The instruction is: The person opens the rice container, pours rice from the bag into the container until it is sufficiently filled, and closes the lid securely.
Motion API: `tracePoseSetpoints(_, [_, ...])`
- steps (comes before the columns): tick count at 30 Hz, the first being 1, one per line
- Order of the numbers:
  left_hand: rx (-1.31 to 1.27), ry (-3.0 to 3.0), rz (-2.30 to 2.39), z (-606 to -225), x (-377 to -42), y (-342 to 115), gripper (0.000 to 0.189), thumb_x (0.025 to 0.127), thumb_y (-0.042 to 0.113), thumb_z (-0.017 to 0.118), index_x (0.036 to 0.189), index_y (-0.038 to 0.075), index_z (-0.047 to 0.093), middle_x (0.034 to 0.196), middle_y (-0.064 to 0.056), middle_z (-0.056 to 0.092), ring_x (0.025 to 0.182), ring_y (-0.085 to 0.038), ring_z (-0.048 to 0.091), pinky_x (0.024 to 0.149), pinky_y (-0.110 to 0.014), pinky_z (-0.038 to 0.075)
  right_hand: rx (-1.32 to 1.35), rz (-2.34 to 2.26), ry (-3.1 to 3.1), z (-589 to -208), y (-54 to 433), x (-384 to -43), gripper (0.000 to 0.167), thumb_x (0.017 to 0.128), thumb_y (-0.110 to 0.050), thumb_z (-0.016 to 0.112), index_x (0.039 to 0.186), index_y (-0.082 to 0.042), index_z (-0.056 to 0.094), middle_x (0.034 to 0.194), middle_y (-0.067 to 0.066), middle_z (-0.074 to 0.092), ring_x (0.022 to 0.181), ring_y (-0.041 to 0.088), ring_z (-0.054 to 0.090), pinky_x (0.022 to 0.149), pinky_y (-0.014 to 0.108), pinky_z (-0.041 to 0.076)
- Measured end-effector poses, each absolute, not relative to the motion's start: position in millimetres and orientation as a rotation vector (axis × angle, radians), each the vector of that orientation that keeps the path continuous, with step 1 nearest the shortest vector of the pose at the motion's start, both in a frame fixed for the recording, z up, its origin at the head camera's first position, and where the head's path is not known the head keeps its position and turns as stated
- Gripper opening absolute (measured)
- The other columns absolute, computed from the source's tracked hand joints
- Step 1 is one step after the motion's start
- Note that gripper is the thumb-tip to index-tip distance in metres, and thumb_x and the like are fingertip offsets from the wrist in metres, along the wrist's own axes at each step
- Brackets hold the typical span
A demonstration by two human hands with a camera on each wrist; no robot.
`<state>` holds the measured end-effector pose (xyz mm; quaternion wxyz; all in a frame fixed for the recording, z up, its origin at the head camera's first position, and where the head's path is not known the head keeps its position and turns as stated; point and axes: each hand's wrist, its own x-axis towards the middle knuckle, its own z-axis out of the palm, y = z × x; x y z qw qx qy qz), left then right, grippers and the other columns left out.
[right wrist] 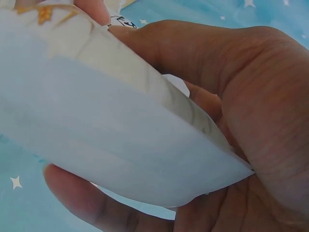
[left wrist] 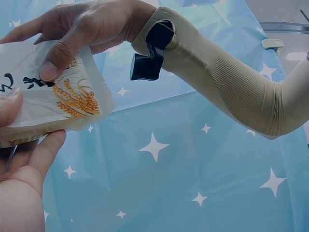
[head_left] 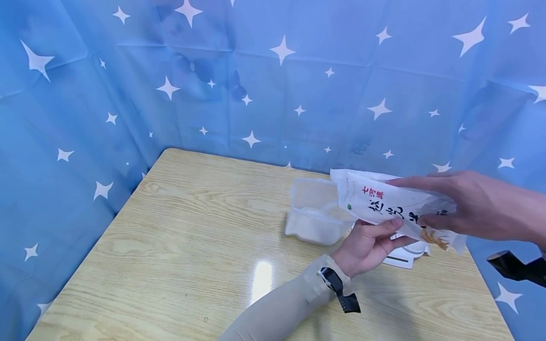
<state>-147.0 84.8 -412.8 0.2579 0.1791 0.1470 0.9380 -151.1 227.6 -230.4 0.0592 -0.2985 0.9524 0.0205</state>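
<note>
A white printed rice bag point(head_left: 375, 199) with golden rice ears at one end is held in the air by both hands. My right hand point(head_left: 477, 203) grips its right end, thumb on one face and fingers on the other, as the right wrist view shows point(right wrist: 270, 96). Under the bag's middle, my left hand point(head_left: 362, 244) pinches it, thumb on the printed front. The bag's left end overlaps a clear plastic box point(head_left: 313, 189) on the table, with whitish grains point(head_left: 313, 227) in its lower part. Printed rice ears point(left wrist: 77, 99) show large in the left wrist view.
A white plastic piece point(head_left: 398, 259) with a dark slot lies on the wooden table point(head_left: 170, 246), partly hidden behind the left hand and bag. A blue star-patterned curtain point(head_left: 264, 94) stands along the table's back and sides.
</note>
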Motion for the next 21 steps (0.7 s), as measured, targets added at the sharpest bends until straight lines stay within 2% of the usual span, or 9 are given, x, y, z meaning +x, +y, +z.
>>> tracePoseSetpoints(6, [0.499, 0.406, 2.548, -412.4, -145.7, 85.2, 0.052, 0.105, -0.009, 0.034, 0.146, 0.017, 0.053, 0.144, 0.001, 0.056, 0.144, -0.027, 0.047, 0.123, -0.063, 0.029, -0.895, 0.063, 2.884, -230.1, 228.0, -151.0, 0.095, 0.072, -0.008, 0.092, 0.152, -0.035, 0.047, 0.123, 0.002, 0.071, 0.063, -0.006, 0.048, 0.054, 0.018, 0.04])
tracePoseSetpoints(13, [0.556, 0.373, 2.5, -411.8, -147.3, 80.0, 0.055, 0.106, -0.007, 0.033, 0.147, 0.024, 0.053, 0.148, 0.006, 0.054, 0.15, -0.024, 0.04, 0.126, -0.057, 0.027, -0.908, 0.054, 2.88, -231.2, 225.4, -153.1, 0.093, 0.074, -0.009, 0.091, 0.151, -0.035, 0.048, 0.134, 0.007, 0.068, 0.067, -0.005, 0.051, 0.054, 0.018, 0.04])
tracePoseSetpoints(21, [0.557, 0.38, 2.513, -410.5, -148.1, 80.1, 0.055, 0.107, -0.006, 0.034, 0.149, 0.024, 0.05, 0.149, 0.006, 0.054, 0.15, -0.024, 0.041, 0.126, -0.055, 0.029, -0.876, 0.133, 2.886, -230.8, 222.5, -157.3, 0.091, 0.074, -0.013, 0.092, 0.151, -0.036, 0.049, 0.14, 0.014, 0.062, 0.075, 0.004, 0.059, 0.056, 0.019, 0.044])
